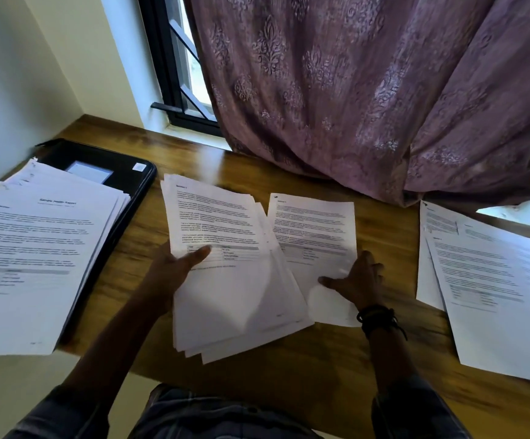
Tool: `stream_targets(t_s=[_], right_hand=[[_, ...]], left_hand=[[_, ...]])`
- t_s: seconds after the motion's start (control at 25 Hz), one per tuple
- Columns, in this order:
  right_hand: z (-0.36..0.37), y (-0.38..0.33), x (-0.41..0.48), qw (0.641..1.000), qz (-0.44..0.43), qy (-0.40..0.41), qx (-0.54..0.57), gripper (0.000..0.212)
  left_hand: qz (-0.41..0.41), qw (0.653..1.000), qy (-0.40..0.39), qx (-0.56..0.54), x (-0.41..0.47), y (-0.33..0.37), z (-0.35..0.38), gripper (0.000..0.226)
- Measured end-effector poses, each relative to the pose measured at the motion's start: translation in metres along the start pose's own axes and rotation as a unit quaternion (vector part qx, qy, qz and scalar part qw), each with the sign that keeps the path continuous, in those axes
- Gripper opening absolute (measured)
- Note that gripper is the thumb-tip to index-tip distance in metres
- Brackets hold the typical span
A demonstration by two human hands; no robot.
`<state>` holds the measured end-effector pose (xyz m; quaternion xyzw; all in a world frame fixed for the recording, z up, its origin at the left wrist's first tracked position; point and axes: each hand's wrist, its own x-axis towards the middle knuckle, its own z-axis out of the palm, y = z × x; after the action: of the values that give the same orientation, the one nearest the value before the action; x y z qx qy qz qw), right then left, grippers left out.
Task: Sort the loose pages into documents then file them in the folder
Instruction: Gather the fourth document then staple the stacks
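A fanned stack of loose printed pages [229,289] lies in the middle of the wooden table. My left hand [175,267] grips its left edge, thumb laid on the top sheet. To the right, a single page [316,236] overlaps the stack, and my right hand [357,280] rests on its lower right part with fingers spread flat. A sorted pile headed by a title page [38,255] lies on the black folder [124,175] at the left. Another small pile of pages [492,280] lies at the right.
The wooden table [336,359] stands against a window. A purple patterned curtain [368,90] hangs down onto the table's back edge. The left pile overhangs the table's front edge. A wall corner closes off the left side.
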<state>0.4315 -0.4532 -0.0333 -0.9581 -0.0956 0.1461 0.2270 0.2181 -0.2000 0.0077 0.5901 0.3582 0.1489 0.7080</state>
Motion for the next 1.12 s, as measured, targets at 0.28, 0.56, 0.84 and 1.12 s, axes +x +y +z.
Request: stream_targets(t_s=[0.28,0.56,0.84,1.12], right_hand=[[-0.007,0.012,0.004,0.979,0.014,-0.037,0.202,0.061],[-0.037,-0.007,-0.01,0.886,-0.094,-0.172,0.419,0.033],[-0.06,-0.038,-0.038,0.814,-0.141,-0.244,0.507,0.031],[-0.056,-0.037,-0.04,0.838,-0.052,-0.221,0.497,0.042]], left_hand=[[-0.042,0.993,-0.032,-0.11,-0.017,0.021,0.005,0.03],[0.042,0.974,-0.133,-0.177,-0.037,0.083,0.027,0.03],[0.006,0.998,-0.06,-0.035,-0.013,0.066,0.029,0.026],[-0.004,1.0,-0.01,-0.014,-0.011,0.041,0.041,0.017]])
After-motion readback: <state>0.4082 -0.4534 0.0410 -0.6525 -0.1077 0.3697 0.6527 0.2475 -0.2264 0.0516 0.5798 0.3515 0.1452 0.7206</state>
